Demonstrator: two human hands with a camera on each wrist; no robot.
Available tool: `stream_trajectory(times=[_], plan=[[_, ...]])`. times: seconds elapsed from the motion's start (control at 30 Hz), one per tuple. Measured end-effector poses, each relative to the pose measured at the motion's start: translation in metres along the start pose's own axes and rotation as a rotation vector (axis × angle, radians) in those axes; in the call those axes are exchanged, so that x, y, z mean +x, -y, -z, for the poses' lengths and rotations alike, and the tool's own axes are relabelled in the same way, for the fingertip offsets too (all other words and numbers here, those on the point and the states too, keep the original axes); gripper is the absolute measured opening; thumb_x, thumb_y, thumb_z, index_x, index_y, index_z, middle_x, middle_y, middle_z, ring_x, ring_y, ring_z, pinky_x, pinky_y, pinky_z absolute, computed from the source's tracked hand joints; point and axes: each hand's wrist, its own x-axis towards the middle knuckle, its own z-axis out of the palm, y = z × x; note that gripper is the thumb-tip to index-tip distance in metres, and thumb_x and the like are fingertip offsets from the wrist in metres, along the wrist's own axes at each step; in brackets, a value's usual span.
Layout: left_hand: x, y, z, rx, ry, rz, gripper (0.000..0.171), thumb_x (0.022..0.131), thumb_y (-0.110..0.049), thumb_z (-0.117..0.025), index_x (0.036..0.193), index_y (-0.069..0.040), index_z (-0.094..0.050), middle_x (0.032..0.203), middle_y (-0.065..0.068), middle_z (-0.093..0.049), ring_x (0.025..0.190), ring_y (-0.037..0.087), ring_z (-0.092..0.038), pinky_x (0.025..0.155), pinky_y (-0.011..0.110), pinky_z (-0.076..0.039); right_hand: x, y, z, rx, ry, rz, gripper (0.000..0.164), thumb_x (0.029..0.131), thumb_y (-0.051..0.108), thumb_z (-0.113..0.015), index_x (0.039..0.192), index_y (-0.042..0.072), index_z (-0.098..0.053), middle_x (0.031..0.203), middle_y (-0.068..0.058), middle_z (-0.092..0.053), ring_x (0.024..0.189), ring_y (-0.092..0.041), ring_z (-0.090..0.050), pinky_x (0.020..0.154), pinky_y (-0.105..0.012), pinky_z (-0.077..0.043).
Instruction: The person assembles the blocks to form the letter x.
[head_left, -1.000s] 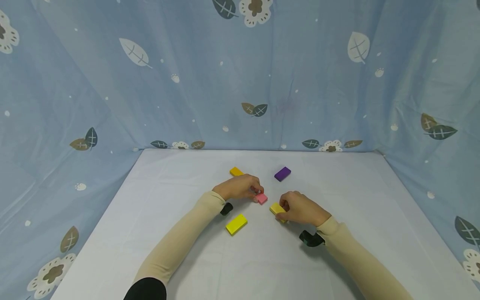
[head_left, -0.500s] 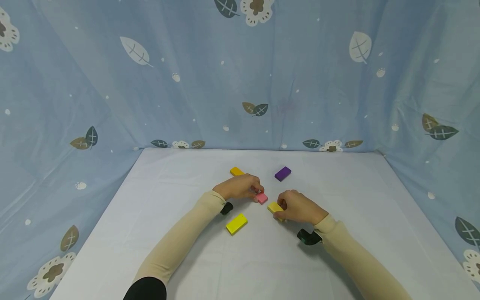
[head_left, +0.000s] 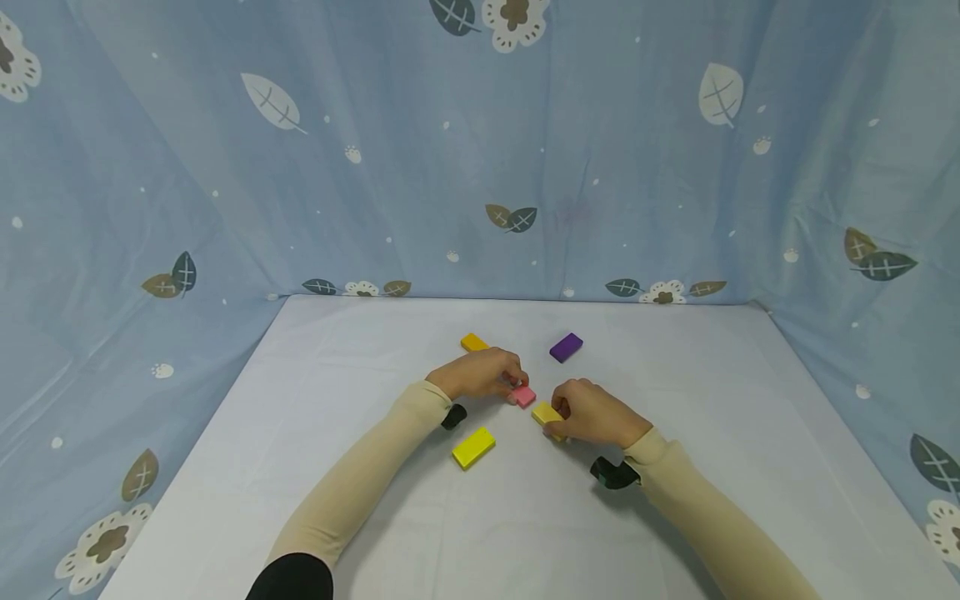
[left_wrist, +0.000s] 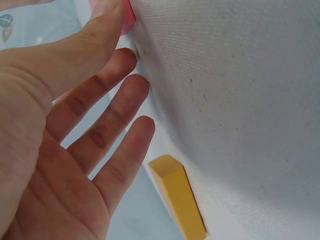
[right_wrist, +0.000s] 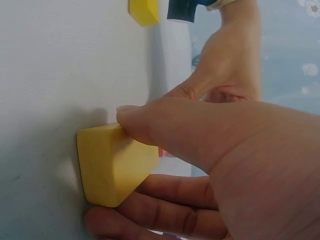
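Near the middle of the white tabletop my left hand pinches a small pink block between thumb and finger; the block's left part is hidden by the fingertips. In the left wrist view the other fingers reach out loosely beside it. Just right of it my right hand grips a pale yellow rectangular block, thumb on one side and fingers on the other, low at the cloth. The right wrist view shows this yellow block close up. A narrow gap separates the pink and pale yellow blocks.
A bright yellow block lies nearer the body, between the forearms. Behind the left hand is an orange-yellow block, partly covered by that hand. A purple block lies farther back. A blue patterned curtain surrounds the white table.
My right hand has slid the pale yellow block a little leftward and slightly away from the body, closer to the pink block. The left hand has stayed in place on the pink block.
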Motion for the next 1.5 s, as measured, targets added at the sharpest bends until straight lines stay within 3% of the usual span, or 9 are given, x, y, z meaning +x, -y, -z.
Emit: stream_trajectory(times=[0.87,1.5], plan=[[0.001,0.004,-0.002,0.001,-0.002,-0.006,0.031,0.094,-0.023,-0.076,0.124,-0.014,-0.076,0.111,-0.001,-0.072,0.102,0.016,-0.064,0.097,0.028,-0.054,0.011,0.002,0.002,0.015,0.003,0.013,0.020,0.085,0.021,-0.086,0.085,0.007,-0.073,0.066,0.002,-0.058,0.057,-0.010,-0.049,0.054,-0.023,-0.041],[0.002,0.004,-0.002,-0.001,-0.004,-0.018,0.031,0.093,-0.023,-0.077,0.123,-0.014,-0.076,0.111,-0.001,-0.072,0.102,0.015,-0.065,0.098,0.028,-0.054,0.015,0.002,-0.001,0.011,-0.001,-0.013,0.020,0.084,0.022,-0.086,0.086,0.008,-0.073,0.069,0.001,-0.061,0.062,-0.012,-0.052,0.056,-0.024,-0.044]])
